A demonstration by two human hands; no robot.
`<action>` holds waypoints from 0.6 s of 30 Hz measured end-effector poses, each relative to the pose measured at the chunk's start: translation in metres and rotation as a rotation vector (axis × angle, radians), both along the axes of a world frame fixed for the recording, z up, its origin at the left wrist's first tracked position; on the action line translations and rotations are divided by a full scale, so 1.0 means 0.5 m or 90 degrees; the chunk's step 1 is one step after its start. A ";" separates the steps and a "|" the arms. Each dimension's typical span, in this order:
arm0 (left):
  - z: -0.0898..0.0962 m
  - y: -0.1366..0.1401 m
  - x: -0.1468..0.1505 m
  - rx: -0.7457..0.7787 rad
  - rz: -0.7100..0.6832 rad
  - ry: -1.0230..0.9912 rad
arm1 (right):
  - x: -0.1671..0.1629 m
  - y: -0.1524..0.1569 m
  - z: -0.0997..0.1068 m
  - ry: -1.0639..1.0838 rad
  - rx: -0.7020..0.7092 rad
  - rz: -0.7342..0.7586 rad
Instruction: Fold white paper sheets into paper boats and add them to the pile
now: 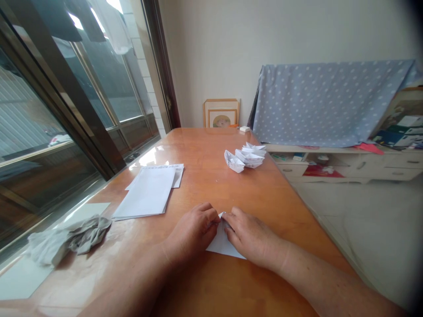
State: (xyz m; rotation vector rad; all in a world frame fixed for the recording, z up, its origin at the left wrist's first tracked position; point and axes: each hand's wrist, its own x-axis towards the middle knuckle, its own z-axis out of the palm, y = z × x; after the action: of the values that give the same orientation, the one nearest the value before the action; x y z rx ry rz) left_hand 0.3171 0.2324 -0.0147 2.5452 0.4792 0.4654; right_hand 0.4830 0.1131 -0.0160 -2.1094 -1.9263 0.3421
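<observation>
A folded sheet of white paper lies on the wooden table between my hands, its far end narrowing to a point. My left hand closes on its left edge near that point, fingers curled and thumb bent in. From the other side, my right hand pinches the same paper close to the tip. The fingertips almost meet and cover part of the folds. Beyond them, toward the far right of the table, sits a cluster of folded paper boats.
A stack of white paper sheets lies at the left, with crumpled grey cloths nearer me. The wooden table runs toward the wall, where a framed picture leans. A small white box rests at the far end. Sliding glass doors flank the left.
</observation>
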 end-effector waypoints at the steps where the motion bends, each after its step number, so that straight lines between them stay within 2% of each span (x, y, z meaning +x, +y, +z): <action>1: 0.000 0.000 -0.001 0.001 -0.004 0.000 | 0.001 0.000 0.000 0.011 -0.001 0.000; 8: 0.006 -0.009 -0.001 0.036 -0.028 0.044 | 0.011 -0.001 -0.007 0.102 0.020 -0.025; 18: 0.022 -0.026 -0.001 0.108 -0.084 0.127 | 0.017 0.002 -0.016 0.122 0.017 -0.045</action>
State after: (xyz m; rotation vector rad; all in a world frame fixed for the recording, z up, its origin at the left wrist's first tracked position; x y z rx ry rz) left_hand 0.3166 0.2195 -0.0036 2.7816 0.3512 0.2116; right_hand 0.4914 0.1143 -0.0240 -2.0406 -1.7362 0.4826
